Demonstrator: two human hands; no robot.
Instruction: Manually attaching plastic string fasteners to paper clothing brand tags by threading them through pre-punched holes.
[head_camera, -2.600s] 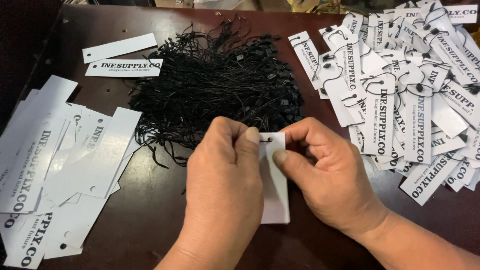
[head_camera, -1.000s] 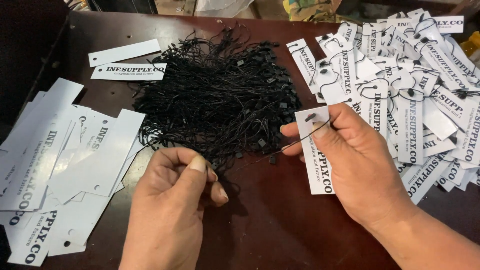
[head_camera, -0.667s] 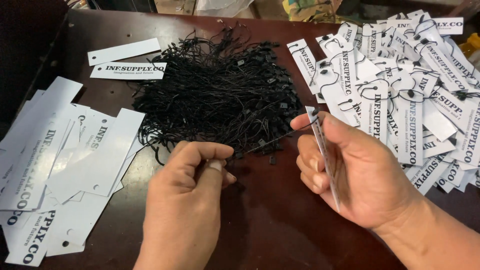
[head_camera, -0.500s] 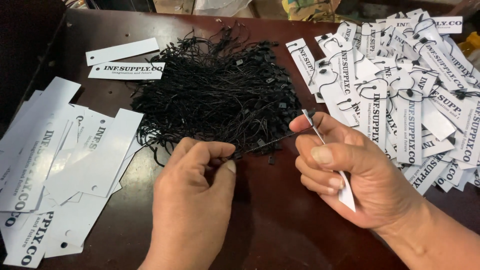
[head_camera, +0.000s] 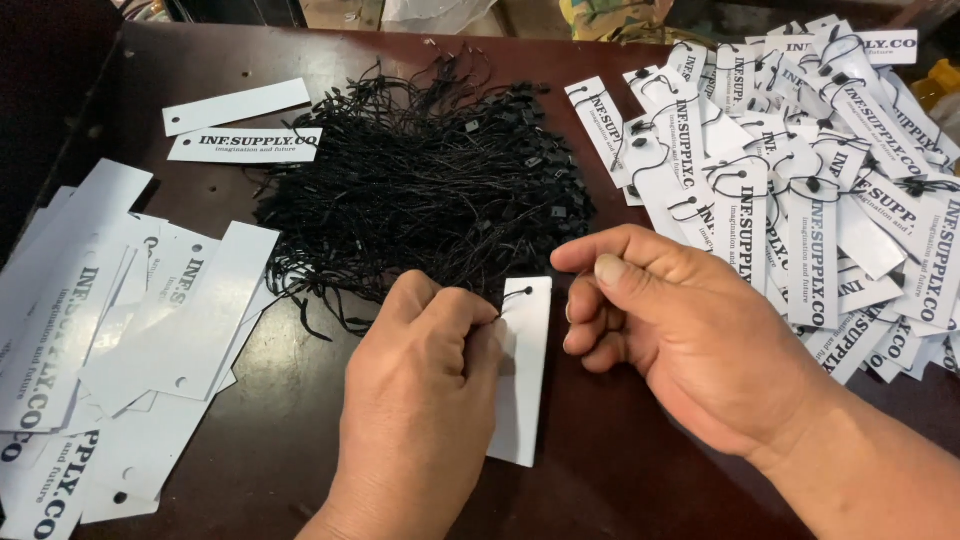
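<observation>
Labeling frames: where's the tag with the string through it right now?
Head view, low center: white tag lies on the table beside the left hand, just below the black string pile.

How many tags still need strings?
Done: a big heap of white paper tags with black string loops on the right. In hand: the left hand pinches a string on one blank white tag. Left: the stack of unstrung white tags.

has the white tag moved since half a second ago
Yes. The white tag left the right hand near the strung tags and now lies flat at the left hand, just below the black string pile.
</observation>
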